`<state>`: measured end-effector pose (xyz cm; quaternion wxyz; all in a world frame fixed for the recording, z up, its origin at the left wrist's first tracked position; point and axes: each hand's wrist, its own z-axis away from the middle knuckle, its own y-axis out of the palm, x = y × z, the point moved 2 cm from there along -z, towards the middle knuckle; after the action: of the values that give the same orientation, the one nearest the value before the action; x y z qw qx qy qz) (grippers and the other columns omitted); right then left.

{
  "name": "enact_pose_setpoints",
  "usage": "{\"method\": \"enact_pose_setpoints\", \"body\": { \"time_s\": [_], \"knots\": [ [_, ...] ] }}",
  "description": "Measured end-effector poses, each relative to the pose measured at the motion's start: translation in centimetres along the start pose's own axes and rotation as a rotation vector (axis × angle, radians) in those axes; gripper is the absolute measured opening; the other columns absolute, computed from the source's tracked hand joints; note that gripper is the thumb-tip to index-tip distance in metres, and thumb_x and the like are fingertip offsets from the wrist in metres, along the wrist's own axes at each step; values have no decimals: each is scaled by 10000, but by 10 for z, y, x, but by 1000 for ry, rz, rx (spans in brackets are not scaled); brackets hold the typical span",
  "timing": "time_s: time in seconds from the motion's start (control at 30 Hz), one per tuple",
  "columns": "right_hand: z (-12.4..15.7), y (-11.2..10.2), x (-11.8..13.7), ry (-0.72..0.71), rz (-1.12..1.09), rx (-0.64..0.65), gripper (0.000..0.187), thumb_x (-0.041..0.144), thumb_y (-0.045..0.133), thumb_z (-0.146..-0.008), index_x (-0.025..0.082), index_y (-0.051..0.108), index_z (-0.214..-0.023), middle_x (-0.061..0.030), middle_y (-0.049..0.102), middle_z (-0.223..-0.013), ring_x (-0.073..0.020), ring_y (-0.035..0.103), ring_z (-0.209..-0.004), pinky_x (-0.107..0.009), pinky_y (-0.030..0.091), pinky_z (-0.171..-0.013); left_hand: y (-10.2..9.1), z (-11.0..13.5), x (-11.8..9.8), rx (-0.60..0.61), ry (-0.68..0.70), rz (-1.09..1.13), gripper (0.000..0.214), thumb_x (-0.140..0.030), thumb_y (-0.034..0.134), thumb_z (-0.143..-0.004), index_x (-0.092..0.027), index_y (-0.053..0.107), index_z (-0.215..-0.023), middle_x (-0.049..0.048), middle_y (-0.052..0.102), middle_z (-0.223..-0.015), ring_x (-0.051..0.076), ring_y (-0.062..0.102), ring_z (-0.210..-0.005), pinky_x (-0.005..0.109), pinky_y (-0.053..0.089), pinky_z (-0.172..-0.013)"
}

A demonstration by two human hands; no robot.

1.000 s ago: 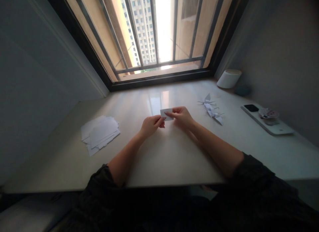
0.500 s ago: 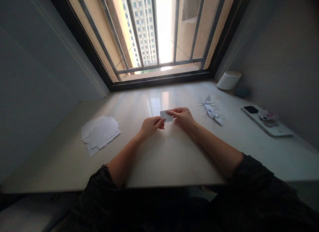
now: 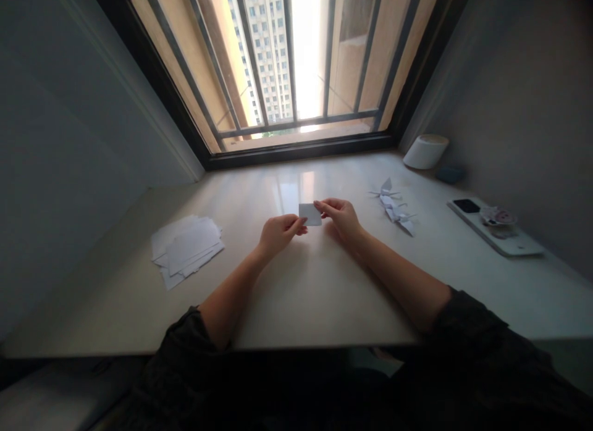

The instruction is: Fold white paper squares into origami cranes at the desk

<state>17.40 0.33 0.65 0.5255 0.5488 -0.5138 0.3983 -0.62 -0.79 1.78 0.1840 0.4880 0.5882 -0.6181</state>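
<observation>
- At the centre of the frame we see the small white paper (image 3: 310, 214), a folded rectangle held just above the counter (image 3: 319, 295) between both hands.
- The left hand (image 3: 278, 232) comes in from the lower left, its bare forearm angled up toward the centre. Its grip is pinched on the paper's lower left edge, thumb and forefinger together, the other fingers curled under.
- The right hand (image 3: 341, 216) reaches in from the lower right with the back of the hand toward us. Its grip is closed on the paper's right edge, fingertips pointing left.
- We see the two forearms form a narrow V that meets at the paper, with dark sleeves pushed up near the elbows at the bottom of the frame.
- At the left middle of the frame we note a stack of white sheets (image 3: 188, 249), loosely fanned and well apart from the hands.
- Right of centre, near the right hand, lie folded paper figures (image 3: 393, 205).
- At the far right lies a flat white device (image 3: 498, 236), and a white cylinder (image 3: 425, 150) stands at the upper right.
</observation>
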Motion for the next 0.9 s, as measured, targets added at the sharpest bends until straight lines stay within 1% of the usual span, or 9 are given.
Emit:
{"method": "enact_pose_setpoints", "body": {
  "time_s": [0.17, 0.23, 0.37, 0.43, 0.5, 0.57, 0.7, 0.77, 0.9],
  "knots": [
    [-2, 0, -2, -15, 18, 12, 331, 523, 735, -659, 194, 700, -656, -15, 625, -623, -135, 527, -612, -293, 415, -609, -4, -2, 4, -127, -3, 91, 392, -536, 534, -852, -186, 710, -845, 51, 742, -813, 180, 700, -750, 256, 501, -694],
    [-1, 1, -2, -21, 62, 58, 346, 531, 725, -668, 186, 693, -673, -18, 628, -628, -137, 541, -623, -285, 415, -610, -5, -3, 6, -190, -17, 153, 385, -534, 541, -848, -179, 689, -828, 44, 730, -786, 169, 690, -725, 252, 499, -682],
    [4, 7, -4, -21, 248, 275, 404, 567, 719, -645, 170, 645, -647, -11, 616, -610, -119, 513, -564, -261, 384, -551, -7, -6, 10, -338, -74, 210, 409, -555, 538, -835, -175, 640, -724, 3, 647, -647, 138, 616, -626, 231, 459, -590],
    [9, 10, -8, -21, 371, 380, 413, 572, 711, -650, 172, 612, -621, 18, 558, -538, -97, 448, -489, -246, 335, -490, -8, -5, 10, -378, -83, 159, 426, -562, 530, -836, -175, 629, -687, -6, 610, -612, 129, 566, -595, 229, 420, -559],
    [12, 12, -10, -36, 451, 422, 410, 570, 701, -667, 176, 599, -618, 33, 518, -504, -90, 424, -462, -237, 308, -463, -8, -4, 8, -386, -77, 37, 421, -550, 516, -848, -180, 647, -696, -6, 606, -610, 129, 537, -595, 234, 385, -557],
    [13, 13, -10, -64, 462, 411, 404, 577, 679, -695, 178, 625, -661, 25, 542, -539, -98, 452, -486, -238, 322, -470, -8, -1, 4, -374, -59, -126, 390, -523, 509, -863, -195, 677, -736, -6, 615, -622, 131, 525, -602, 242, 355, -567],
    [11, 13, -6, -113, 362, 310, 428, 602, 652, -721, 179, 689, -771, -11, 618, -645, -128, 519, -590, -254, 373, -529, -9, 4, -5, -332, -27, -375, 342, -494, 523, -868, -222, 700, -761, -11, 599, -601, 123, 485, -559, 257, 296, -563],
    [10, 13, -6, -117, 324, 281, 419, 593, 669, -712, 176, 697, -743, -19, 625, -638, -136, 525, -606, -263, 386, -551, -8, 4, -7, -320, -29, -388, 349, -499, 524, -867, -221, 698, -747, -13, 583, -585, 119, 472, -546, 257, 284, -556],
    [10, 12, -6, -123, 277, 255, 374, 549, 698, -707, 175, 702, -712, -28, 651, -649, -137, 529, -601, -276, 404, -578, -6, 4, -5, -312, -24, -278, 386, -520, 514, -865, -205, 682, -718, -17, 561, -577, 117, 472, -560, 246, 302, -550]
  ]
}}
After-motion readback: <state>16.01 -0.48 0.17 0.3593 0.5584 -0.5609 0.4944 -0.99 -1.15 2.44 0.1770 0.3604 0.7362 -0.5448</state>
